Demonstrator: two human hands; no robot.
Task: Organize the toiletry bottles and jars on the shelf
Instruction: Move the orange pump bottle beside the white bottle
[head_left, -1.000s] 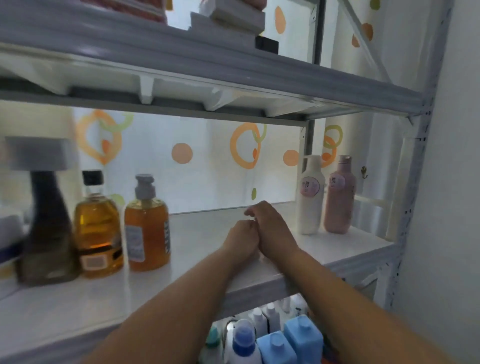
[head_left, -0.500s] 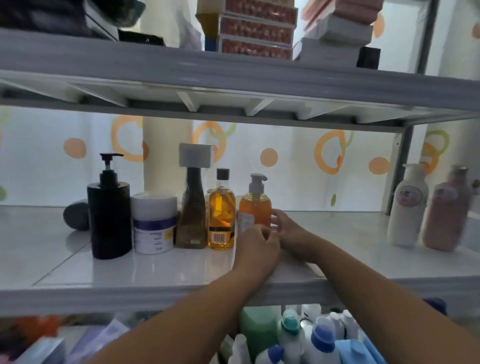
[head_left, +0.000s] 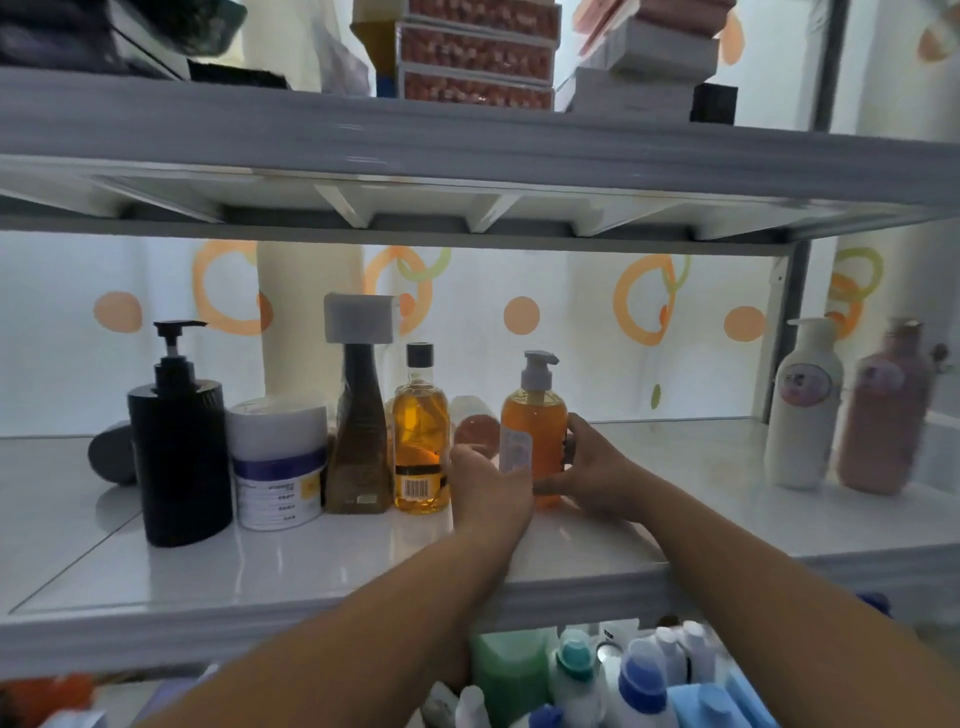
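Note:
An orange pump bottle (head_left: 540, 431) stands mid-shelf, and both hands are around its lower half: my left hand (head_left: 488, 488) on its left front, my right hand (head_left: 589, 470) curled around its right side. To its left stand an amber bottle with a black cap (head_left: 420, 431), a dark bottle with a grey square cap (head_left: 361, 415), a white jar with a purple band (head_left: 278, 462) and a black pump bottle (head_left: 179, 441). A small reddish item (head_left: 475, 426) sits behind my left hand, partly hidden. A white bottle (head_left: 805, 410) and a pink bottle (head_left: 883, 415) stand at the far right.
The white shelf (head_left: 311, 571) has bare surface between the orange bottle and the right pair. A grey rounded object (head_left: 109, 454) lies behind the black pump bottle. The upper shelf (head_left: 467, 150) hangs low overhead with boxes on it. Several bottles (head_left: 623, 680) crowd the shelf below.
The view swung left from the right end of the shelf. Both hands moved from resting together on the bare shelf to closing around the orange pump bottle.

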